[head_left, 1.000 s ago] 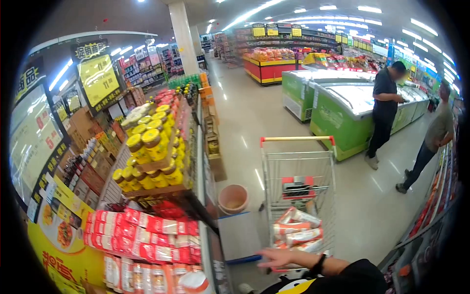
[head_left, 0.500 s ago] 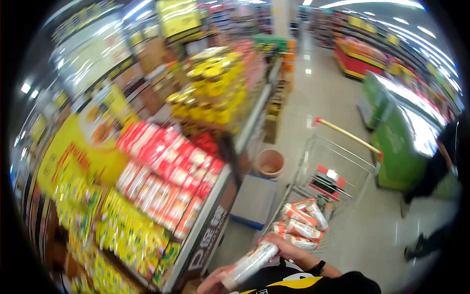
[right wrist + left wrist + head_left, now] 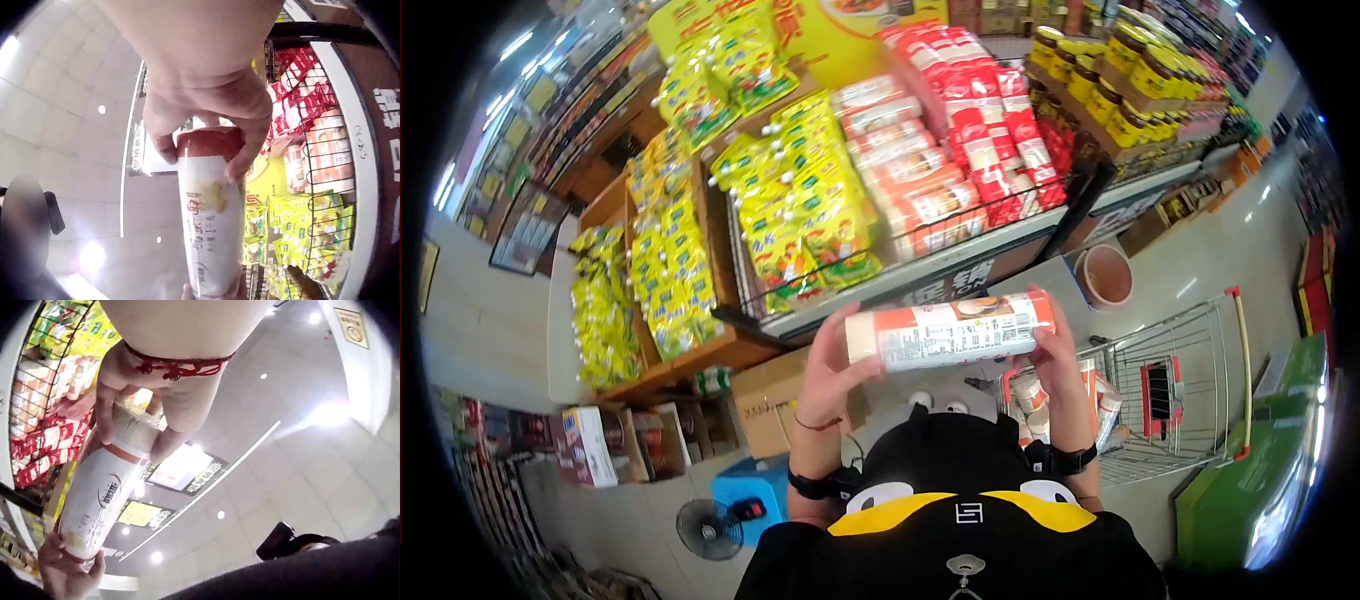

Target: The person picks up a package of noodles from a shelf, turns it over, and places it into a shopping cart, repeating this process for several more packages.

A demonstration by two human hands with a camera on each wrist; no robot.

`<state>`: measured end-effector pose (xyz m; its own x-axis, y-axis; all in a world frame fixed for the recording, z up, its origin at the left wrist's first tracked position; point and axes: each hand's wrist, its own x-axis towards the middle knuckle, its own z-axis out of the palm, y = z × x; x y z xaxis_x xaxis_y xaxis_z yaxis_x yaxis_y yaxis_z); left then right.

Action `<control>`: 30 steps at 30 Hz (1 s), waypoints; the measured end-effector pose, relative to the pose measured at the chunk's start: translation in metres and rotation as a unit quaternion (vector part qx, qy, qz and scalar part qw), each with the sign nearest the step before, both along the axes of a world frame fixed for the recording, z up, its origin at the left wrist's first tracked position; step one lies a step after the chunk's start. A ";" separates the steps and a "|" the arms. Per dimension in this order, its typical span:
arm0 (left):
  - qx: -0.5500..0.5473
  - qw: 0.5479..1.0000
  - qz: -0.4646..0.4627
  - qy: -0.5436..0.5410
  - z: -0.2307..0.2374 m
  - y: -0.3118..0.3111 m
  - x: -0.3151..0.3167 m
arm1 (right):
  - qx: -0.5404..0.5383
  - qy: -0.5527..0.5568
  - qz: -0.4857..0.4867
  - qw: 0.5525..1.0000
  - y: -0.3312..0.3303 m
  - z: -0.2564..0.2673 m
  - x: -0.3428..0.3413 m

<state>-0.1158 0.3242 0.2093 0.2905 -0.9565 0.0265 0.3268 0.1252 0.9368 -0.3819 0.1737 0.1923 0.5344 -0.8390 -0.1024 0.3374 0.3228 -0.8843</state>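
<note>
Two-handed, holds a pack [image 3: 950,332] crosswise in front of the body, above the floor [image 3: 640,545]. Grips its left end with the left hand [image 3: 828,372], thumb and fingers curled around it; clasps its right end with the right hand [image 3: 1057,352], fingers likewise bent about the wrapper. Leaves the printed middle bare between the two.

Stands in a supermarket facing a stand [image 3: 855,296] stocked with yellow bags [image 3: 805,190], white-and-orange packs [image 3: 910,160], red packs [image 3: 980,120] and, farther right, jars [image 3: 1150,75]. Has a cart [image 3: 1246,375] to the right with similar packs [image 3: 1032,400] inside, a bucket [image 3: 1106,278] near it and a green freezer [image 3: 1250,500] beyond. Has to the left a carton [image 3: 765,412] and a blue stool [image 3: 765,490], with a fan [image 3: 710,528] just beside the stool. Wears a black shirt [image 3: 850,570] and a red cord [image 3: 175,367] on the left wrist.

Shows on the pack a food picture [image 3: 978,308] and fine print [image 3: 905,342] too small to read; turns an unclear Chinese logo [image 3: 110,490] toward the left wrist view. Faces white characters [image 3: 972,277] on the stand's dark front, partly hidden. Has overhead a white sign [image 3: 181,467] and a yellow sign [image 3: 140,514], both with dark lettered borders.
</note>
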 end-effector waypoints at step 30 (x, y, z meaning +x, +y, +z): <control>0.033 0.995 -0.059 0.074 -0.005 -0.008 -0.002 | 0.127 -0.040 0.006 0.991 0.018 -0.005 -0.036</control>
<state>-0.1182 0.3157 0.2044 0.1725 -0.9824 -0.0714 0.4697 0.0183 0.8826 -0.4182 0.1915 0.1878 0.5595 -0.7846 -0.2671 0.3972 0.5366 -0.7445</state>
